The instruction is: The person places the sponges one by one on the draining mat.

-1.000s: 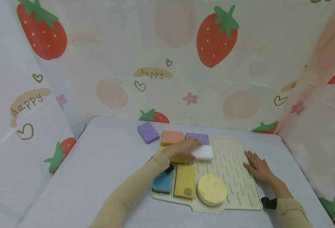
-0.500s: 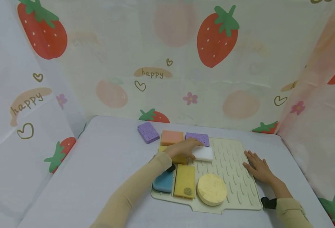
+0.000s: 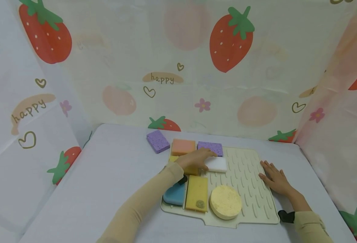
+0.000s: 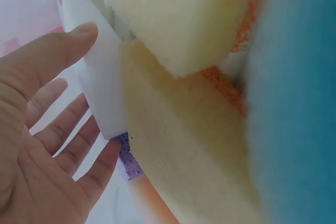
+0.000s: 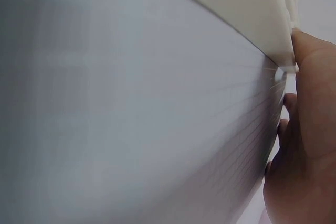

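Observation:
In the head view my left hand holds a white rectangular sponge by its left end, thumb along the near edge and fingertips right at the far edge. The white sponge lies low over the cream ridged drying mat, just in front of a purple sponge. In the left wrist view the thumb crosses the white sponge and the other fingers extend along its far edge. My right hand rests with straight fingers at the mat's right edge, thumb on the rim; the right wrist view shows this hand beside the mat edge.
Left on the mat are an orange sponge, a yellow sponge partly under my forearm, a blue sponge and another yellow sponge. A round yellow sponge lies front middle. Off the mat's back left corner is a purple sponge.
The white sponge has come slightly down and toward me onto the mat area, my left hand shifting a little to the right with it. My right hand has not moved.

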Tool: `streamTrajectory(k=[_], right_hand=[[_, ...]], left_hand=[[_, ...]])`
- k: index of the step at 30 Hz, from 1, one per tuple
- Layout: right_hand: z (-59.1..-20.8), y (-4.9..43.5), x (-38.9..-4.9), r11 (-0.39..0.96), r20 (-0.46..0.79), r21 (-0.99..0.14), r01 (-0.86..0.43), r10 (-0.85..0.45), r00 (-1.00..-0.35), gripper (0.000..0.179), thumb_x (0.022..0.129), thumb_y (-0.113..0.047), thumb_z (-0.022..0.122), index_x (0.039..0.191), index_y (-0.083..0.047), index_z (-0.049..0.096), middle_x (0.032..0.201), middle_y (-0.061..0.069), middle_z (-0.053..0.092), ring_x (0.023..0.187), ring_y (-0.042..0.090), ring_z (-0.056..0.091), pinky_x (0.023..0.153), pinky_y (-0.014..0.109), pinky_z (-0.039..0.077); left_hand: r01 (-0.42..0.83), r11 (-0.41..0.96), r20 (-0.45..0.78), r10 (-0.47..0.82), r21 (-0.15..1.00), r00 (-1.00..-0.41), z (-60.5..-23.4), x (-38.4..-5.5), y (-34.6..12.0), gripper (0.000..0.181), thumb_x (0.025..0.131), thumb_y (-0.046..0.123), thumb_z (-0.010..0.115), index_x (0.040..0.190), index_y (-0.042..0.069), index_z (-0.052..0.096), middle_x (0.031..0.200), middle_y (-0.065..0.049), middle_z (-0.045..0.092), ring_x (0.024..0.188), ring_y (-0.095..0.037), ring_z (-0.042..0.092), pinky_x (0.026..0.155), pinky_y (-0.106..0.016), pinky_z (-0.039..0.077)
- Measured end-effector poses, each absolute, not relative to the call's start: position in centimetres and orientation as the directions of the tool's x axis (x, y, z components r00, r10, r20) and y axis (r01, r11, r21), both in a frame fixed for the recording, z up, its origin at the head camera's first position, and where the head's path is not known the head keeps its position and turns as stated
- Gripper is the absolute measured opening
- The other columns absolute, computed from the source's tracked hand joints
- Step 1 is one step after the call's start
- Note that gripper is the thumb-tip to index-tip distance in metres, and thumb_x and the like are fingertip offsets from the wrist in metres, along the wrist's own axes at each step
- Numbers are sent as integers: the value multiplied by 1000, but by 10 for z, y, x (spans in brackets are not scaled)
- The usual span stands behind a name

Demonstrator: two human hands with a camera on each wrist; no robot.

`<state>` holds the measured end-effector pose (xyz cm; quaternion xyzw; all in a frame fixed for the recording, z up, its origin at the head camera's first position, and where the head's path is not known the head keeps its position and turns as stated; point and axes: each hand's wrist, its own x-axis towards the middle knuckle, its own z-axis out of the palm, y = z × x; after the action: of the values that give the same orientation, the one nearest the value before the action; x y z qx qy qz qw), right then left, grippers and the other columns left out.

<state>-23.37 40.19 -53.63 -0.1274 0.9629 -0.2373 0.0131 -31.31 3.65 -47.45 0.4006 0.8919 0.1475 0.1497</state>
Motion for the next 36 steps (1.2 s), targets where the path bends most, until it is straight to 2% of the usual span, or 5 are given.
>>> streamTrajectory(k=[19,28,36], right_hand=[[-536,402,-234,853,37,-463,-243,-255,-966,66,96,-35,47,147,-5,20,150,26,17,135,49,10,98,72,0],[-533,401,-233,856,37,-459,-239,-250,-968,66,96,-35,46,147,-5,19,150,27,17,135,49,10,98,72,0],[-534,401,-233,851,40,-467,-240,-250,-967,66,95,-34,47,147,-4,20,149,27,17,135,50,10,98,72,0]], left_hand=[[678,652,-144,748,340,-648,-480,-313,39,67,81,31,72,140,23,41,142,0,41,130,-18,36,106,-33,33],[636,642,-125,739,429,-662,-469,-314,29,65,83,29,70,141,26,40,146,1,36,136,-18,31,109,-34,30],[679,588,-45,769,440,-637,-458,-325,13,60,86,28,67,140,16,42,143,-4,40,135,-23,31,110,-38,26]])
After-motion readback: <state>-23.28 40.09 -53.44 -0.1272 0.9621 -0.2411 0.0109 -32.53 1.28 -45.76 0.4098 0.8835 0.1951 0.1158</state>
